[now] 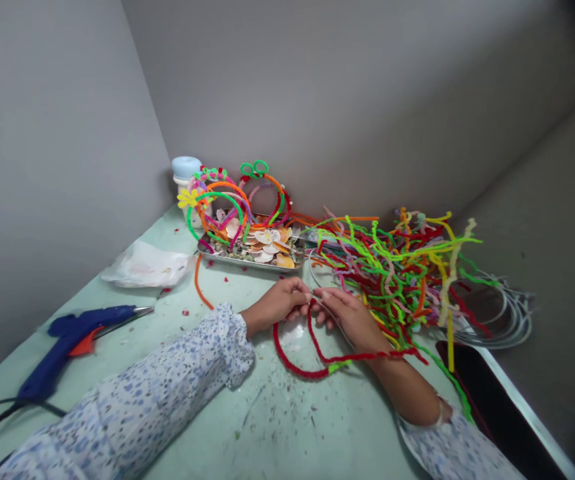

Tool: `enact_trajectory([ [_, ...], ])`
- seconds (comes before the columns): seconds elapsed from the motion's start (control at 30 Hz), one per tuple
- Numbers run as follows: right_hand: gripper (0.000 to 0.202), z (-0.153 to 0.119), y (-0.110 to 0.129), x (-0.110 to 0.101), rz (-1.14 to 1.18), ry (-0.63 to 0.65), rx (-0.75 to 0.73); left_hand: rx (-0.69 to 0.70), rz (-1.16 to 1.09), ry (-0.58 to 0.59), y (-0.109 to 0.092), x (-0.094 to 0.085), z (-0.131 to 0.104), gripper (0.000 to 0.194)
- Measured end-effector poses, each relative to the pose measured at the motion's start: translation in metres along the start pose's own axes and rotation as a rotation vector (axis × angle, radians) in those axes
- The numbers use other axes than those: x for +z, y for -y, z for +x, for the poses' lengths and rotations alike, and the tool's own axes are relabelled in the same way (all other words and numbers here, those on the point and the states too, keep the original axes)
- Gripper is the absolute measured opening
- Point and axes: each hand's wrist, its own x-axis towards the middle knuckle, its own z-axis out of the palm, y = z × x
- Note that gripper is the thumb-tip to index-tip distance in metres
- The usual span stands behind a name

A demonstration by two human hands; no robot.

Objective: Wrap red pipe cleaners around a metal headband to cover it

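A fuzzy red pipe cleaner [293, 367] hangs in a loop between my two hands, with a short light-green piece [340, 366] at its lower end. My left hand [282, 303] pinches it from the left. From the right, my right hand [344, 313] closes its fingers close to the left fingertips. One red length runs down from the fingertips, bends, and passes right across my right forearm. The exact spot between the fingertips is too small to make out. Just behind the hands is a metal tray [247, 261] of shells and finished pipe-cleaner headbands [227, 190].
A blue glue gun [62, 347] with a black cord lies at left. Behind it is a white plastic bag [150, 265], and a blue-lidded bottle [186, 170]. A tangled heap of coloured pipe cleaners [387, 267], coiled wire [510, 320] and a black flat device [497, 393] occupy the right.
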Motion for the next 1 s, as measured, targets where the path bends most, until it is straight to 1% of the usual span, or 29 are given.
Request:
enact_trajectory([
  [0.03, 0.033, 0.0011, 0.0001, -0.0017, 0.113, 0.020, 0.036, -0.007, -0.008, -0.002, -0.0007, -0.0005, -0.0001, 0.017],
  [0.1, 0.029, 0.0022, 0.0003, -0.0048, 0.262, 0.043, 0.088, -0.010, -0.025, -0.004, -0.0011, -0.0015, 0.0001, 0.018],
  [0.23, 0.028, 0.0016, 0.0005, -0.0081, 0.375, 0.101, 0.157, -0.013, -0.049, 0.000, -0.0006, -0.0026, 0.0004, 0.020],
  [0.33, 0.029, 0.0014, 0.0008, -0.0086, 0.386, 0.140, 0.151, -0.009, -0.055, 0.005, -0.0006, -0.0021, 0.0000, 0.021],
  [0.53, 0.024, 0.0025, 0.0015, -0.0070, 0.347, 0.078, 0.147, 0.033, -0.036, -0.014, -0.0001, -0.0008, 0.0000, 0.018],
  [0.7, 0.023, 0.0024, 0.0002, -0.0056, 0.328, 0.079, 0.112, 0.040, -0.049, -0.016, 0.0004, -0.0006, 0.0003, 0.017],
  [0.9, 0.025, 0.0022, 0.0002, -0.0076, 0.352, 0.126, 0.123, 0.053, -0.064, -0.011, 0.0000, -0.0008, -0.0004, 0.019],
  [1.0, 0.027, 0.0018, 0.0017, -0.0088, 0.353, 0.116, 0.113, 0.073, -0.061, -0.015, 0.0002, -0.0005, -0.0007, 0.019],
])
